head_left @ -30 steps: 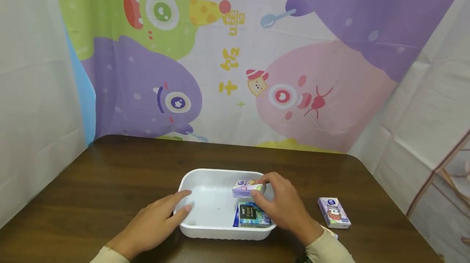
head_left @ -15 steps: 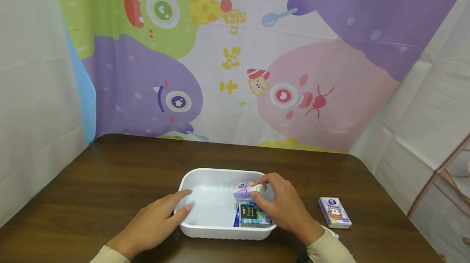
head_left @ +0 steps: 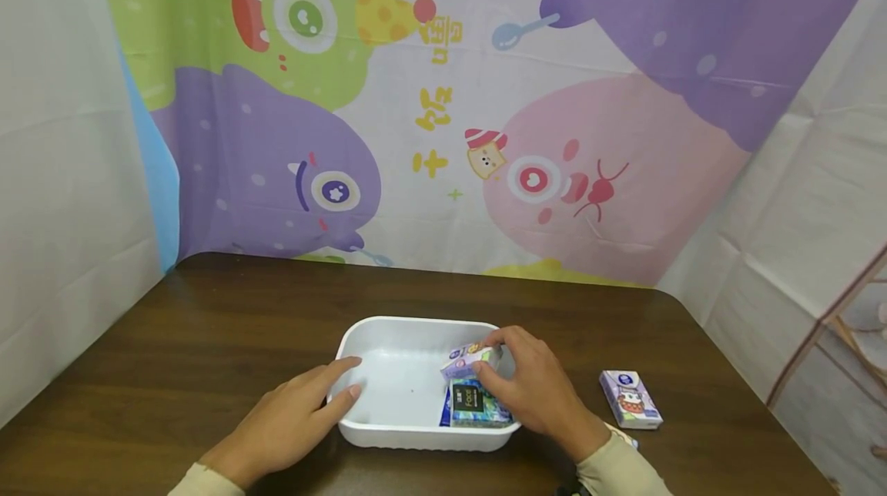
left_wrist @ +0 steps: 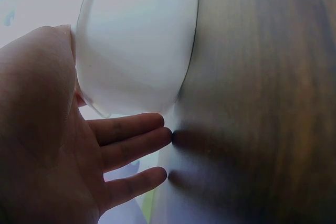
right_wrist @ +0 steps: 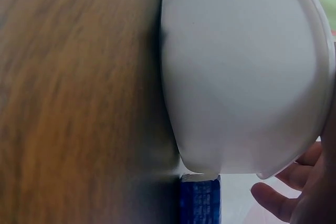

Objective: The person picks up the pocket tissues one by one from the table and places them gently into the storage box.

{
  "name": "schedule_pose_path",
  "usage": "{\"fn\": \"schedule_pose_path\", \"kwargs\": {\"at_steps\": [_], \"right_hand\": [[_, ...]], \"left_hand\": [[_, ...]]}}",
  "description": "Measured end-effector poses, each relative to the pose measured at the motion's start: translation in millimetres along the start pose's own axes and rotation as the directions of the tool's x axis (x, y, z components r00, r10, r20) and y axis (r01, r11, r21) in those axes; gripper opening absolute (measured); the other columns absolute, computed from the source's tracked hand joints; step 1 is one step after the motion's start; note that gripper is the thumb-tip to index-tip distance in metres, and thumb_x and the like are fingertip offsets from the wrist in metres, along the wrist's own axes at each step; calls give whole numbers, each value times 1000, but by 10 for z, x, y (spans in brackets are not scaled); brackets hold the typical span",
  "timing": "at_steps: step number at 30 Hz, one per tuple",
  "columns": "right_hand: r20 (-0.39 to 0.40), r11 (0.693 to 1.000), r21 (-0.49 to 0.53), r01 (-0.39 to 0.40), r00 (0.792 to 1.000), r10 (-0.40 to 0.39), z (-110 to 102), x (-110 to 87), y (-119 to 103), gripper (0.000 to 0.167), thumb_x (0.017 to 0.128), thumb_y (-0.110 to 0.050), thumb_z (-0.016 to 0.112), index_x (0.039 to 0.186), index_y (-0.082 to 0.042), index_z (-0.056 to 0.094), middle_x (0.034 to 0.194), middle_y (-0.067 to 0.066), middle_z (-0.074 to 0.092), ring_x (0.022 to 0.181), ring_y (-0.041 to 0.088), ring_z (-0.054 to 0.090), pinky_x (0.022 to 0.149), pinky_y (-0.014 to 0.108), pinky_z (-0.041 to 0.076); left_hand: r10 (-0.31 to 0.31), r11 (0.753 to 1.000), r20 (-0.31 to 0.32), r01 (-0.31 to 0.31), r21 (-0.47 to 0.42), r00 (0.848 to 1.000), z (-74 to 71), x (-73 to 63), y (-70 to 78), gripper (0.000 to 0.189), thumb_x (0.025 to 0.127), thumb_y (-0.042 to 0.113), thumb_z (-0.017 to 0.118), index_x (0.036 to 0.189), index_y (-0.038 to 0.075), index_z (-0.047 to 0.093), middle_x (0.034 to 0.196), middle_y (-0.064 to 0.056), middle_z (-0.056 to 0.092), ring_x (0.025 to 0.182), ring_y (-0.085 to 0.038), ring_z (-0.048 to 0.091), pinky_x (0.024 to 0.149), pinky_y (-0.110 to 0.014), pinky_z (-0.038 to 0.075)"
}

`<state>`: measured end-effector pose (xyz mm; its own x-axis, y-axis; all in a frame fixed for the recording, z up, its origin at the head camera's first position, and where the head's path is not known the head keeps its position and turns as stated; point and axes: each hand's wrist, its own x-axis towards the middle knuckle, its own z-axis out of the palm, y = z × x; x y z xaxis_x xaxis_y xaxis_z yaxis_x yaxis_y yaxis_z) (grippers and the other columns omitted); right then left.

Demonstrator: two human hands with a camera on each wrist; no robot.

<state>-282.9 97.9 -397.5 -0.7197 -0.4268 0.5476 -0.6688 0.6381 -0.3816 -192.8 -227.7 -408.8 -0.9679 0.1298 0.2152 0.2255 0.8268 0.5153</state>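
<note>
Right hand [head_left: 530, 379] pinching 1 tilted lilac pack [head_left: 460, 363] inside white tray [head_left: 391, 392], near "Face" pack [head_left: 480, 406]; left hand [head_left: 294, 413] touching tray, fingers lying straight.

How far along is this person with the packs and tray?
Done, it seems: a blue-green, black-labelled rectangular pack lies in the white plastic tray.
In hand: the right hand grips a purple-white rectangular pack, tilted, within the tray.
Probably left: at least a second purple-white pack on the brown wooden table.
</note>
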Motion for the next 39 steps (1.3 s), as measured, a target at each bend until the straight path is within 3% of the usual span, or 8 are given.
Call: {"fn": "schedule_pose_path", "kwargs": {"at_steps": [9,20,39], "right_hand": [[31,999,25,-21,999,20,-11,-1,-8,29,84,-29,81,107,-21,65,107,-9,67,103,11,62,93,43,52],[23,1000,4,-5,1000,5,12,0,10,31,83,-24,82,109,-16,67,122,3,69,117,22,62,100,47,48],[73,999,11,-45,996,44,4,7,-3,27,83,-24,82,107,-21,69,128,4,67,115,23,62,96,48,49]], "left_hand": [[3,1000,1,-3,-6,1000,-6,-6,7,52,103,54,47,144,22,56,137,-4,61,126,-28,56,100,-56,46],[4,1000,-1,-4,-8,1000,-7,-2,9,52,103,54,48,144,23,56,138,-4,60,127,-28,56,100,-56,45],[4,1000,-2,-4,-4,1000,0,-2,4,51,103,52,48,144,23,56,138,-5,60,127,-29,56,100,-57,45]]}}
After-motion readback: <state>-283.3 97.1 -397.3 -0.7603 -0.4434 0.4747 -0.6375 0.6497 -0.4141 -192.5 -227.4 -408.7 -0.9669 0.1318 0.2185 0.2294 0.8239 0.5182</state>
